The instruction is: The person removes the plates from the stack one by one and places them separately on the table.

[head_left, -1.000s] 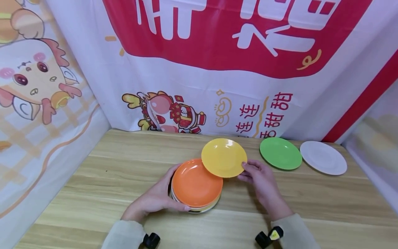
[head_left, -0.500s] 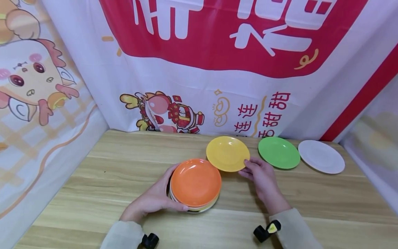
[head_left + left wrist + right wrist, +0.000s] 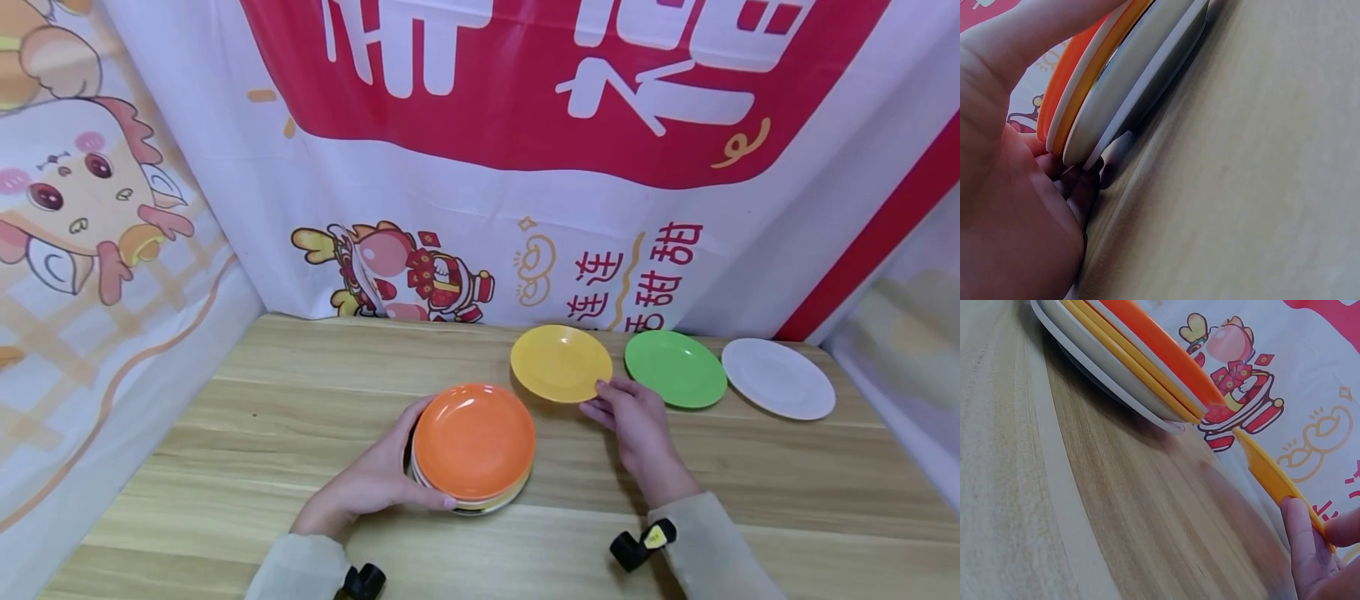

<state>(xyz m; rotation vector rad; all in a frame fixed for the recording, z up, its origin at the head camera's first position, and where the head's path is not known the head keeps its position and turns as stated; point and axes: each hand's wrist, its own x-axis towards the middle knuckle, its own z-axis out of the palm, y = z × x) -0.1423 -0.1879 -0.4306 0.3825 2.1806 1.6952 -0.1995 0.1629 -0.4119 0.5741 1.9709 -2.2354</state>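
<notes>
My left hand grips the left side of a stack of plates, thumb along the near rim and fingers at the far-left side. An orange plate tops the stack. In the left wrist view, orange, white, yellow and pale plates are layered between thumb and fingers. To the right, my right hand pinches the right edge of a yellow plate between thumb and fingers. That yellow plate appears edge-on in the right wrist view, close over the tabletop.
A green plate lies at the back of the wooden table, right of the yellow one. Beside it, farther right, is a white plate. A printed cloth hangs along the table's back edge.
My right hand has carried the yellow plate back and to the right, from overlapping the orange plate to beside the green one. The left hand and stack have stayed put.
</notes>
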